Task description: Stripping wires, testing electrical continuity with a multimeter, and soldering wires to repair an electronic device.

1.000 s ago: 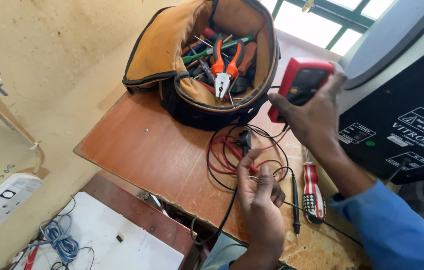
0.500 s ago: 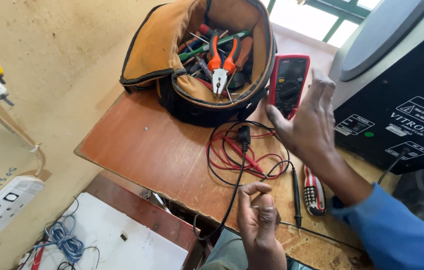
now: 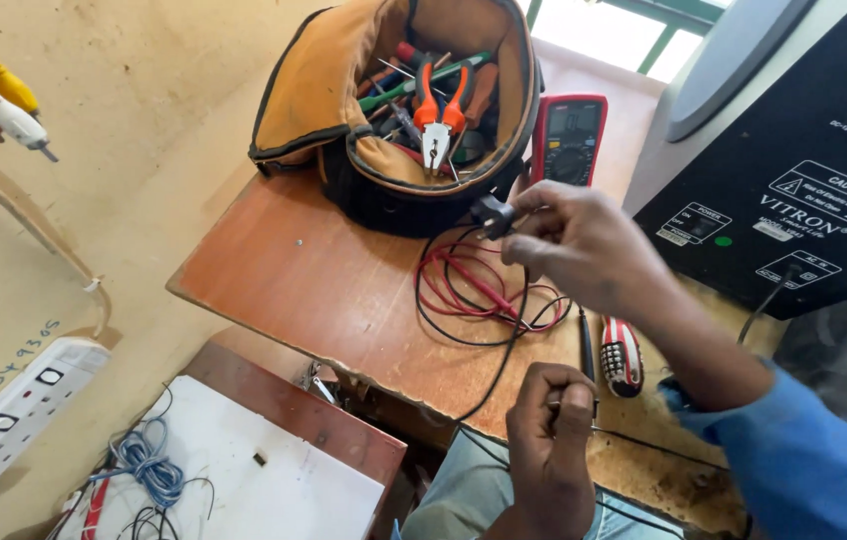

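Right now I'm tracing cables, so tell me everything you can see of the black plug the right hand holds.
The black plug is small, blocky and looks like plastic. The right hand pinches it at the fingertips, raised just in front of the open tool bag. A thin black cable runs from it down across the wooden table to the left hand. Its prongs cannot be made out.

bare hands [image 3: 584, 250] — blue long sleeve [image 3: 804, 460]
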